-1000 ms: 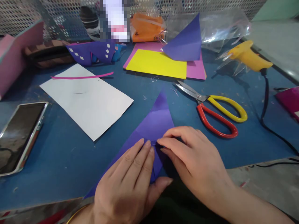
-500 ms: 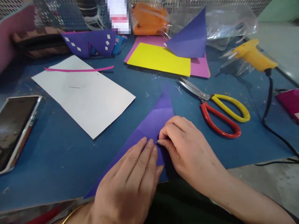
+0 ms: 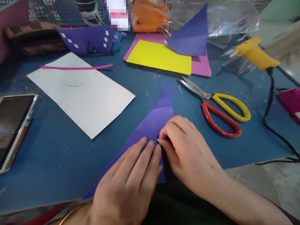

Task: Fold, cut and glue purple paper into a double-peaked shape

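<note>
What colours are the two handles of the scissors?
On the scissors, one handle is yellow and the other red; the head view shows them.

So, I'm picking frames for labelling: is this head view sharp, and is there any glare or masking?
Head view: hands and purple paper are sharp; the top right corner is smeared; plastic bag shows glare; one patch at top is pixelated; edges bend slightly.
</note>
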Tool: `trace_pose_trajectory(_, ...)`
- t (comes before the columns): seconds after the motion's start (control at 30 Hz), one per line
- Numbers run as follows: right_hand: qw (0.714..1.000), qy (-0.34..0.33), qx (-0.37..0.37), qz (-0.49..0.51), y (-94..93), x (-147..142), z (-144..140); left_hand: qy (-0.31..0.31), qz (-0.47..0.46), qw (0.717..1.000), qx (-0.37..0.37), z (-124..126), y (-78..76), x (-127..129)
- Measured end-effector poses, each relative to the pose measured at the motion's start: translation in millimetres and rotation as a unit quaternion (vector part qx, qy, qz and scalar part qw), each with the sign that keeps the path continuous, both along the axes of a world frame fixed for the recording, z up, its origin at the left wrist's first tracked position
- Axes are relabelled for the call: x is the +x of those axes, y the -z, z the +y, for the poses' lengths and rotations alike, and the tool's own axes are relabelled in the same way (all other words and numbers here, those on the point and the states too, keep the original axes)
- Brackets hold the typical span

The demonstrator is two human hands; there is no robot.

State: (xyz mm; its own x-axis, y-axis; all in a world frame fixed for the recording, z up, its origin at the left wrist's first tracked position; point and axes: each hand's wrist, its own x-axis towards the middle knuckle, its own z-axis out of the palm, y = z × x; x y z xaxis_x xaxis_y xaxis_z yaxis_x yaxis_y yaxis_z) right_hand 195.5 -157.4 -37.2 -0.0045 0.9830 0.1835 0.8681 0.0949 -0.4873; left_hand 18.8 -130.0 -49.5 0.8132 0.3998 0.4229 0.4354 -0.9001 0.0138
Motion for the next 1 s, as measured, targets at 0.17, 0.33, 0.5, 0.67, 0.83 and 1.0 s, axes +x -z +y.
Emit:
trace_pose_trajectory(0.17, 0.999, 0.002, -0.003, 0.040, 2.1, 3, 0, 0.007, 0.022, 1.000, 0.020, 4, -2.7, 2)
trace_pose_trajectory(0.33, 0.993, 0.075, 0.048, 0.072, 2.8, 10, -9, 0.012, 0.031, 0.999, 0.034, 5, -3.7, 2)
trace_pose_trajectory(0.5, 0.985, -0.038, 0.167, 0.003, 4.3, 14, -32, 0.031, 0.019, 0.998, 0.043, 5, -1.5, 2)
trace_pose_trajectory(0.67, 0.970, -0.147, 0.156, -0.116, 11.0, 7, -41, 0.022, 0.009, 0.999, 0.032, 4, -0.7, 1)
trace_pose_trajectory(0.83, 0.972, -0.133, 0.132, -0.140, 10.3, 1, -45, 0.029, 0.028, 0.998, 0.047, 4, -3.8, 2)
trace_pose_trajectory(1.0, 0.977, -0.121, 0.115, -0.135, 10.8, 5, -52, 0.015, 0.014, 0.998, 0.060, 4, -3.6, 4)
